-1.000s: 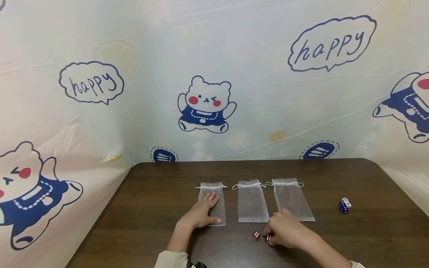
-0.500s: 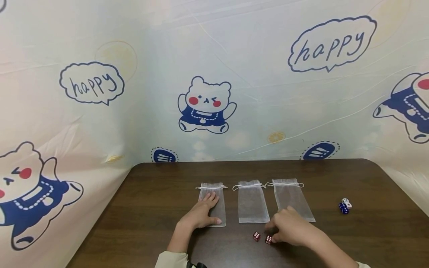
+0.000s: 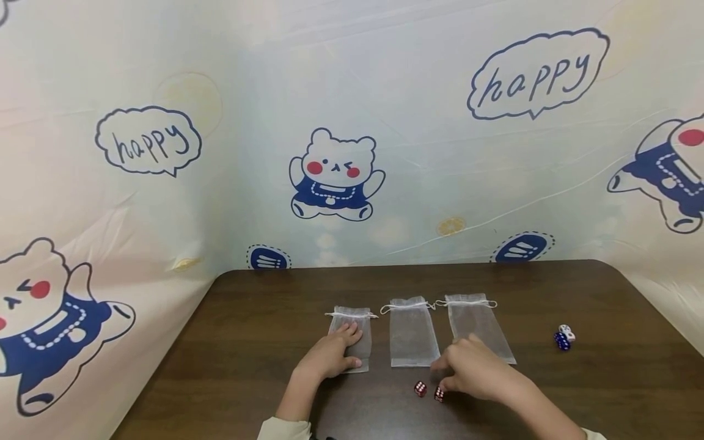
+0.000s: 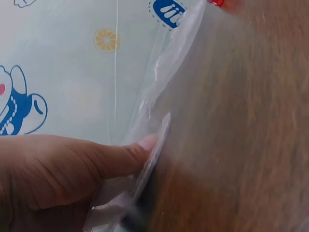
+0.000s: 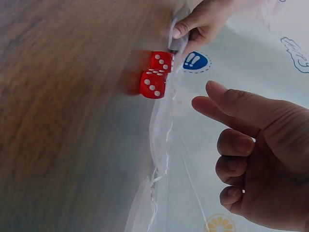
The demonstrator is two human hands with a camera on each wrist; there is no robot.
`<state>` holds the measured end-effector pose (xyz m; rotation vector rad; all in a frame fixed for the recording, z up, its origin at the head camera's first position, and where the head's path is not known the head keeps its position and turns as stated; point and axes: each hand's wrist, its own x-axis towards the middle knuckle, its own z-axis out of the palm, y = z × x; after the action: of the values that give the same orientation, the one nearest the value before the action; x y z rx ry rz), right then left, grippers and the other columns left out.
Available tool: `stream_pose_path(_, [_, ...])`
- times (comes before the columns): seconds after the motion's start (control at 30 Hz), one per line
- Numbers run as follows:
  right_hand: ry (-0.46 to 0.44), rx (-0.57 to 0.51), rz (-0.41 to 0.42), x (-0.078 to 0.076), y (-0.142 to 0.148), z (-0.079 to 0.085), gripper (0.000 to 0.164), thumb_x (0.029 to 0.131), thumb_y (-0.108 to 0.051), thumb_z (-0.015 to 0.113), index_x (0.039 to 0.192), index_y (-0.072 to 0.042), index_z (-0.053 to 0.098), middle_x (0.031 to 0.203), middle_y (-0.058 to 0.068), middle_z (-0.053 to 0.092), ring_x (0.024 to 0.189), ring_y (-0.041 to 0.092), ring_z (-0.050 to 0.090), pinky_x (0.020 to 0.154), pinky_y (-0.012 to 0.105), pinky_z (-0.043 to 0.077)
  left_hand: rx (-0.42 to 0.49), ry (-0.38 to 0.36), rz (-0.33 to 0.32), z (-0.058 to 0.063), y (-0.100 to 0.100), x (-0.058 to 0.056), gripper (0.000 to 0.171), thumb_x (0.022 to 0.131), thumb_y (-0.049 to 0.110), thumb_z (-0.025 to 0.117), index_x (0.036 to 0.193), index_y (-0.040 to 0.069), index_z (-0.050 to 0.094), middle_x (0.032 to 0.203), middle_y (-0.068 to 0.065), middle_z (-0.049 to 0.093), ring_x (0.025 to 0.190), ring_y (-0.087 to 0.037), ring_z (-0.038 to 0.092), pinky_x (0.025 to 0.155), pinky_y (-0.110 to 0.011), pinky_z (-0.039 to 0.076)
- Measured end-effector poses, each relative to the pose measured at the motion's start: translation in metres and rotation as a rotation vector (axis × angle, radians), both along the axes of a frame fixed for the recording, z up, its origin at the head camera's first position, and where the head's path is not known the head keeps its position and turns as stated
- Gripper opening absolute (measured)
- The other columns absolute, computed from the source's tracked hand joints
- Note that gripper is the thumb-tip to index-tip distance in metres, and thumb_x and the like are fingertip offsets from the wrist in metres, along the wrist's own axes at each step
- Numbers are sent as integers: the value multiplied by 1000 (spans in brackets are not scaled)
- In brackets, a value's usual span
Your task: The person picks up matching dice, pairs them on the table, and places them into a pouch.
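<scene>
The two red dice (image 3: 420, 388) are probably light, hard and slightly slippery; it is best to pinch each by two opposite faces. They are glossy, with white dots, and lie on the worktop (image 3: 253, 366), at the near side of the middle bag (image 3: 414, 336). Beside the right die (image 3: 439, 394), the right hand (image 3: 473, 370) pinches nothing, thumb and forefinger extended; the left hand (image 3: 329, 354) rests, fingers spread, on the left bag (image 3: 360, 348).

A brown table (image 3: 247, 342) bears three mesh bags (image 3: 414, 336); coloured dice (image 3: 420, 388).
</scene>
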<state>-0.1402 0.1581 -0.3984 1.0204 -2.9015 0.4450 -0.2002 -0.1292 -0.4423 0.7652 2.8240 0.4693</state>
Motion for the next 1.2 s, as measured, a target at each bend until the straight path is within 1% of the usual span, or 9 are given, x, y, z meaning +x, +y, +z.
stream_pose_path(0.2, [3,-19,-11,-2,0,2,21,67,-25,77,87,-17,76,84,-9,70,75,12,58,64,31,32,-59,72,8,5,4,3,44,87,19,62,129,6,54,138,-12,44,128,-30,37,98,-47,34])
stream_pose_path(0.33, [9,-23,-11,-2,0,2,21,68,-25,77,87,-18,76,84,-10,70,76,12,58,63,31,32,-82,110,6,6,5,4,37,91,13,56,127,6,57,136,-11,46,127,-29,40,98,-44,35])
stream_pose_path(0.53, [-2,-21,-17,-3,0,6,20,70,-25,77,89,-17,76,86,-9,70,75,10,59,63,31,31,-70,108,23,9,5,4,34,93,13,52,126,6,57,136,-11,47,126,-29,40,98,-43,35])
stream_pose_path(0.67, [-4,-24,-24,-3,1,8,21,71,-25,77,91,-16,75,86,-8,70,74,8,57,63,31,30,-56,146,61,8,5,3,33,93,15,53,125,9,59,133,-11,50,120,-30,47,89,-45,43])
stream_pose_path(0.77, [-2,-24,-27,-4,1,10,22,72,-25,76,92,-16,75,86,-7,70,75,8,58,64,32,31,-39,239,105,7,5,1,31,92,16,54,122,12,62,123,-11,58,104,-32,59,72,-44,49])
stream_pose_path(0.9, [11,-30,-28,-4,0,10,20,74,-25,75,92,-15,75,87,-8,69,81,12,60,67,33,32,0,409,175,7,5,0,28,91,15,56,117,14,65,106,-11,66,80,-30,65,57,-41,49])
stream_pose_path(0.97, [20,-40,-30,-4,-1,10,17,75,-24,74,91,-15,75,87,-8,69,85,14,60,68,33,33,19,472,196,9,6,0,27,91,14,56,116,14,66,103,-11,67,74,-29,65,55,-40,48])
stream_pose_path(1.03, [35,-51,-38,-4,-3,9,16,76,-23,74,89,-15,75,86,-8,69,86,16,60,68,33,33,32,517,199,12,7,1,27,90,13,57,116,13,66,106,-9,67,73,-29,65,56,-41,48])
stream_pose_path(1.2, [101,-83,-115,-5,-8,7,13,74,-20,75,86,-15,75,82,-6,68,80,17,59,65,32,33,74,641,147,21,12,7,29,86,9,61,114,10,66,109,-7,66,78,-30,65,67,-40,49])
